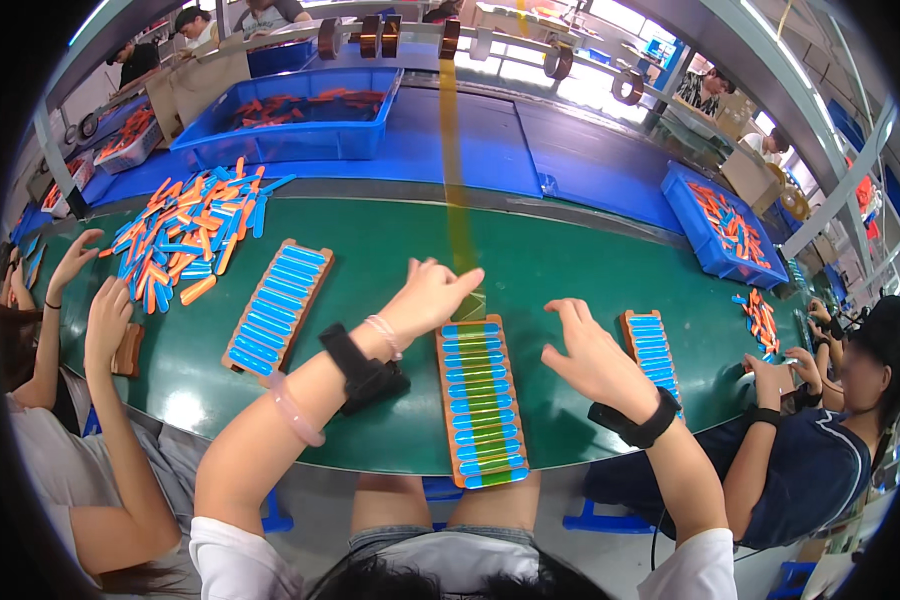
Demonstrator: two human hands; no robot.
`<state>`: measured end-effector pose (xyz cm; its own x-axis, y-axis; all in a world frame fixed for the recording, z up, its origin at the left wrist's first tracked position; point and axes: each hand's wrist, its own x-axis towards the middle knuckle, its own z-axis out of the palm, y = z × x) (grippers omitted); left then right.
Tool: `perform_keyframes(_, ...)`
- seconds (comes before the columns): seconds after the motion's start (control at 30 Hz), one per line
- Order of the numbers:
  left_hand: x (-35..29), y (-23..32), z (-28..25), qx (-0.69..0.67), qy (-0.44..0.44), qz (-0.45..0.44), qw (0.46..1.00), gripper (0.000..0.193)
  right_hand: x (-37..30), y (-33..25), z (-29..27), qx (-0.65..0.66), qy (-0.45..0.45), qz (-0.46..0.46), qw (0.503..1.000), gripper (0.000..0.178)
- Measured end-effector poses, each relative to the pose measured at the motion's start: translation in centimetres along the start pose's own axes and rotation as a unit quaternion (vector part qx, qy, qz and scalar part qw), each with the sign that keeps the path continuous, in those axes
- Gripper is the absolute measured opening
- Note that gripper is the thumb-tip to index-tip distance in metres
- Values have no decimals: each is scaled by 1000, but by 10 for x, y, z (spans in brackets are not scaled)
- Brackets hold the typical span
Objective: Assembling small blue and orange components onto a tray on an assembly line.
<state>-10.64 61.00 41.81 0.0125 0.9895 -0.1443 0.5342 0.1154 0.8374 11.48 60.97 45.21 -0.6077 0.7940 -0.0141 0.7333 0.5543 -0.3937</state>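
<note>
A long orange-brown slotted tray (462,463) lies in front of me, holding a row of blue strips (450,393). Down its middle runs translucent yellow tape (455,150), which comes from a roll overhead to the tray's far end. Just beyond that end is my left hand (432,298), fingers curled and thumb lying across the tape; the grip is partly hidden. My right hand (595,355) hovers right of the tray, empty, fingers apart. Similar filled trays lie to the left (280,308) and to the right (652,350).
A loose pile of orange and blue strips (195,235) covers the table's far left. Blue bins (280,150) (715,262) hold more strips. Tape rolls (370,37) hang on an overhead bar. Co-workers' hands (105,325) (770,378) are at both sides.
</note>
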Motion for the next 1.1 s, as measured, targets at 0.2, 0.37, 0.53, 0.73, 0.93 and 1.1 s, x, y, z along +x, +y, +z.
perform_keyframes(0.2,-78,62,-52,-581,-116,61,803,34,21,-13,49,-21,-37,-34,999,63)
perform_keyframes(0.37,-88,28,-70,-581,-14,16,813,38,57,-69,84,-163,-4,-55,985,58)
perform_keyframes(0.53,-82,14,-63,-575,13,25,817,29,99,-78,62,-243,-126,-284,919,55)
perform_keyframes(0.73,-85,25,-56,-584,25,14,811,23,131,8,33,-199,-21,-232,952,36)
perform_keyframes(0.93,-81,30,-48,-559,-22,-9,829,27,106,130,-44,-291,-72,-27,954,69)
perform_keyframes(1.1,-72,31,-37,-549,-73,-27,832,26,33,186,-89,-203,3,152,967,67)
